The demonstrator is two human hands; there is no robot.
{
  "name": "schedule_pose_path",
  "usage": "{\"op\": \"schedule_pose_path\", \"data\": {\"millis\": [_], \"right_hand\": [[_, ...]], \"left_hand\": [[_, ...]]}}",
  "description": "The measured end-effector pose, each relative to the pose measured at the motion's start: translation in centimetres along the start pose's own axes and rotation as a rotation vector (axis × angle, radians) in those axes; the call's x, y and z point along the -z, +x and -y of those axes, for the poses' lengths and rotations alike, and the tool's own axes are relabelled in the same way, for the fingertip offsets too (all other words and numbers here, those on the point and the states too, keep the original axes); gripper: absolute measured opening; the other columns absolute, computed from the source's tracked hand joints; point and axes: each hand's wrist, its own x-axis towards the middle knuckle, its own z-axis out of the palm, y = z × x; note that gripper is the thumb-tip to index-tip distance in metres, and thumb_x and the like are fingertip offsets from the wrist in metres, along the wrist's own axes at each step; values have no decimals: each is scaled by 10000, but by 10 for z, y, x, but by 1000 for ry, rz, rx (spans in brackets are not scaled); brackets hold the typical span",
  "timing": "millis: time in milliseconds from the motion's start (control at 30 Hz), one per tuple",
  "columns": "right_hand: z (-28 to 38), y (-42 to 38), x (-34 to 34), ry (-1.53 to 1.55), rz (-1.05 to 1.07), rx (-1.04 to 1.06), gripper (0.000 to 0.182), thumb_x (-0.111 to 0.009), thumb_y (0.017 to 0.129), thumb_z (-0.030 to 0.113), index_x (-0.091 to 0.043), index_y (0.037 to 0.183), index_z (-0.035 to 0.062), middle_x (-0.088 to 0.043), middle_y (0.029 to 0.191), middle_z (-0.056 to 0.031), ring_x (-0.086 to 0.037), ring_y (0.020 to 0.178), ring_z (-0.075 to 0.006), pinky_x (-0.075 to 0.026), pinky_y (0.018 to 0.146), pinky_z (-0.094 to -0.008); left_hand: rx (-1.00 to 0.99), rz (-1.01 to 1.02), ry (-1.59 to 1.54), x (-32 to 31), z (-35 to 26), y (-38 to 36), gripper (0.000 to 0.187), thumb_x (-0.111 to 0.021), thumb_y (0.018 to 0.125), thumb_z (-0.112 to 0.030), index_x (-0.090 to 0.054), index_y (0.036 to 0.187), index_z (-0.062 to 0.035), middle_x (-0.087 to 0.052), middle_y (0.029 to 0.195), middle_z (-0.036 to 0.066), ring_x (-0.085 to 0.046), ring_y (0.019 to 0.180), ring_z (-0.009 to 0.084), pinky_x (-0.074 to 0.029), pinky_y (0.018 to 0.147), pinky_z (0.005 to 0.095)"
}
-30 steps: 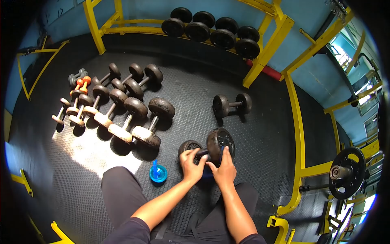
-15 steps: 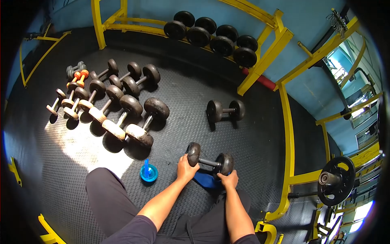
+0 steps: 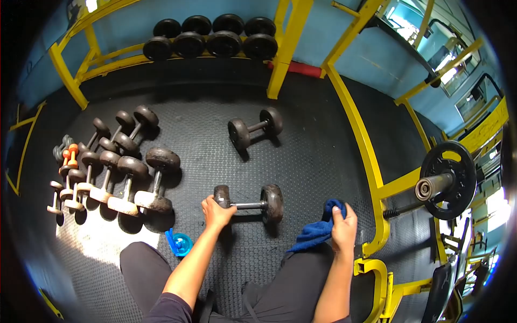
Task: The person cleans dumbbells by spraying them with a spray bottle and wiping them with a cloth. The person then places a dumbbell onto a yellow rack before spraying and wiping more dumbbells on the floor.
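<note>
A black dumbbell with a bare metal handle lies on the dark textured floor in front of me. My left hand is on its left weight, fingers behind the head and thumb near the handle. To the right of the dumbbell, my right hand is raised above my right knee, closed on a crumpled blue cloth that hangs to the left. Another black dumbbell lies farther off on the floor. Near my left knee is a blue translucent container with a blue strap.
Rows of dumbbells lie at the left, partly in sunlight. A yellow rack holds black dumbbells along the blue wall. At the right are a yellow frame and a weight plate. A red roll lies by the wall.
My right hand has left the dumbbell and moved right and up with the blue cloth. The dumbbell now lies on the floor, turned differently. The view has shifted to the right.
</note>
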Motion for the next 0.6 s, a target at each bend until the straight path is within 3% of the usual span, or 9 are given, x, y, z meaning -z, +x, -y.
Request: {"op": "schedule_pose_path", "data": {"millis": [100,133,167,233,300,367,400,500,600], "right_hand": [[40,-2,-8,-161,136,440,291,-518,985,92,-630,1236,-5,-612,1149,-118,-546,1168,-217,-381,1060,-326],[48,-1,-13,-210,212,492,318,-515,988,107,-614,1272,4,-559,1231,-135,-506,1222,-239,-354,1084,-345],[51,2,-22,-256,294,542,346,-513,991,121,-598,1308,14,-506,1314,-152,-466,1276,-260,-328,1107,-363],[29,16,-44,-420,459,580,493,-543,996,242,-472,1434,29,-419,1380,-164,-457,1269,-295,-297,1128,-386],[-3,32,-68,-434,738,332,581,-534,1000,315,-380,1487,37,-394,1438,-190,-433,1324,-342,-279,1154,-432],[-58,57,-85,-690,896,419,636,-526,991,375,-333,1512,67,-346,1518,-187,-405,1366,-397,-267,1168,-494],[-89,69,-90,-1042,886,624,639,-532,972,417,-358,1502,104,-318,1564,-146,-360,1401,-406,-255,1172,-531],[-111,95,-112,-997,941,682,635,-547,952,456,-398,1480,135,-358,1549,-119,-378,1393,-394,-242,1178,-529],[-117,118,-146,-961,943,594,570,-611,890,465,-559,1333,111,-465,1471,-123,-454,1324,-386,-296,1142,-525]], "left_hand": [[174,-19,-201,4,-27,24,830,-791,720,-498,-521,1269,63,-596,1238,286,-583,1165,390,-459,996,442],[171,39,-200,7,-30,28,654,-735,787,-497,-629,1165,26,-691,1088,241,-666,1027,376,-502,917,443],[176,42,-198,4,-31,28,654,-735,787,-497,-629,1165,26,-691,1088,241,-666,1027,376,-502,917,443],[156,-75,-193,-2,-29,30,549,-716,818,-468,-675,1109,-4,-714,1014,215,-685,981,363,-517,872,436],[146,-56,-202,1,-29,29,606,-718,824,-478,-650,1130,40,-709,1032,217,-685,988,334,-509,892,419],[121,-70,-230,-5,-22,28,562,-727,829,-453,-664,1117,25,-711,1027,199,-688,971,314,-512,881,401],[99,-92,-234,-3,-24,24,519,-737,836,-413,-669,1122,16,-712,1029,185,-689,961,294,-515,874,386],[62,-102,-283,-3,-21,18,520,-742,817,-396,-661,1148,-3,-708,1037,195,-679,986,346,-511,881,418],[80,-126,-297,-9,-16,14,534,-756,810,-382,-651,1171,-4,-699,1066,201,-672,1004,347,-505,894,419]]}}
